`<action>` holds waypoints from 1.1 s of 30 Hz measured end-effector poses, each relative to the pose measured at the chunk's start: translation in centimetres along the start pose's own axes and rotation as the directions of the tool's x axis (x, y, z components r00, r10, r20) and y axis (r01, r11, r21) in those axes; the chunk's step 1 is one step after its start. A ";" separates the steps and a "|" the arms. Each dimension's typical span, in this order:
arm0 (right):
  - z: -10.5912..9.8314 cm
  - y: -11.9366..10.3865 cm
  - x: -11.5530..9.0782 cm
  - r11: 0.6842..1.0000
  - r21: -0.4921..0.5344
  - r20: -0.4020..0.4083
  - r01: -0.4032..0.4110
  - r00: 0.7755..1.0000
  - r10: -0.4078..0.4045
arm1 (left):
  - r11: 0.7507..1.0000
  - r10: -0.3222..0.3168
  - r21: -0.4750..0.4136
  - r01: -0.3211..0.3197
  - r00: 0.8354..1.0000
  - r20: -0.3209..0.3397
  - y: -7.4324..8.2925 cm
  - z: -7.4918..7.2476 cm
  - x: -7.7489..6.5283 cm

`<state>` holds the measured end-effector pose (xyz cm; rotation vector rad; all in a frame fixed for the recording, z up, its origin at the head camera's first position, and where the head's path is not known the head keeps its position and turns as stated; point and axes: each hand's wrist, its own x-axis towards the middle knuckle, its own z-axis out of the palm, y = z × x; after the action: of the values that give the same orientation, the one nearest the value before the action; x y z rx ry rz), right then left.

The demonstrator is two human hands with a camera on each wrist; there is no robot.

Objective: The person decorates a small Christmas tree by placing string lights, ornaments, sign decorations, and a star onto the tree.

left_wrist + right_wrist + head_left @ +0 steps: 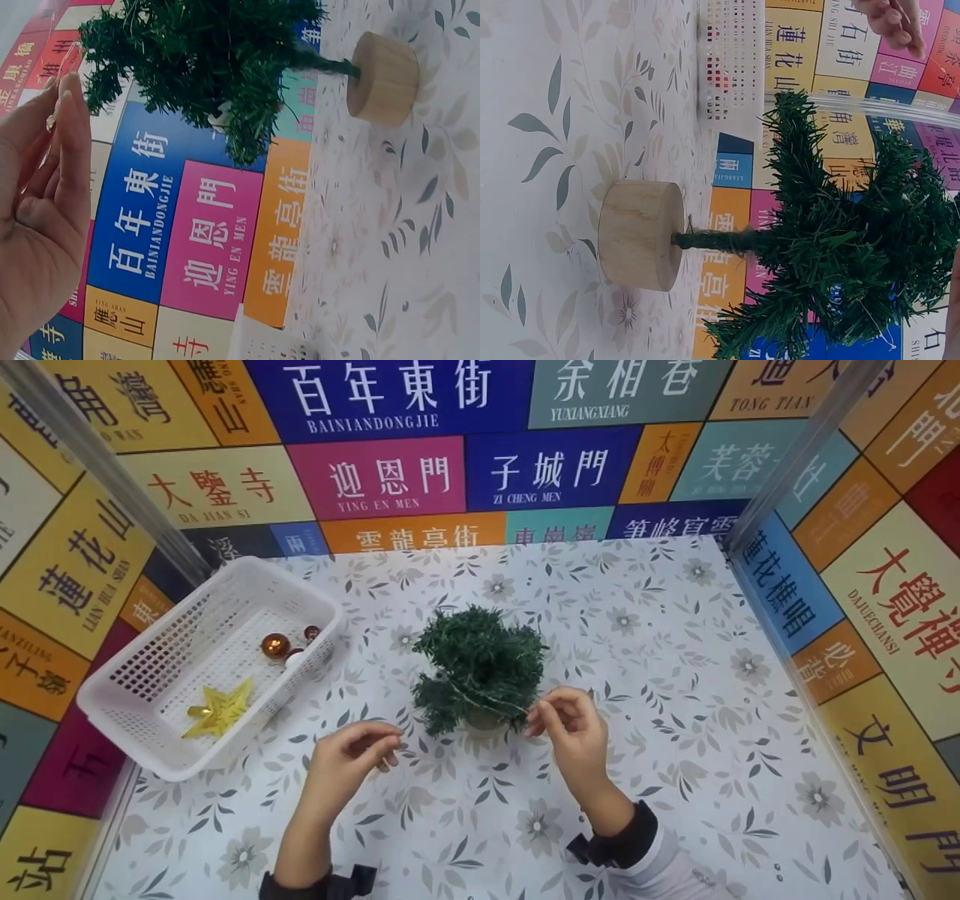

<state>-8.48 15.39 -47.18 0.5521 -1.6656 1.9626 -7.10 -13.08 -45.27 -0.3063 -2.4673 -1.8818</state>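
A small green artificial Christmas tree (480,652) stands upright on a round wooden base (641,234). A thin silvery wire strand (52,120) runs across the front of its branches. To the right of the tree, my right hand (576,735) pinches the strand between thumb and fingertips, close to the branches. My left hand (352,761) is held in front and to the left, apart from the tree. The left wrist view shows the strand between that hand's thumb and fingers (73,142). Only an edge of the right hand shows in the right wrist view.
A white perforated plastic basket (176,641) sits on the left of the table. It holds a shiny gold star (221,711), an orange-brown bauble (275,646) and other small balls. Lettered panels (379,472) wall in the back and sides of the flower-patterned tabletop (675,720).
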 end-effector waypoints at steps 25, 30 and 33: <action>0.0 -0.9 2.1 0.944 0.051 -0.096 -0.325 0.940 0.328 | 0.996 0.080 0.068 -0.061 0.934 -0.349 4.0 2.7 7.6; 0.0 -1.0 3.0 0.916 0.052 -0.118 -0.397 0.909 0.401 | 0.993 0.053 0.116 -0.013 0.935 -0.350 4.0 2.2 8.8; 0.0 -0.9 3.5 0.902 0.054 -0.139 -0.428 0.892 0.431 | 0.994 0.021 0.112 0.017 0.943 -0.333 4.0 2.1 9.6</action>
<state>-10.65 15.92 -44.39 0.0343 -1.7846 2.2651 -15.65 -8.66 -40.69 0.0158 -2.3266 -1.6231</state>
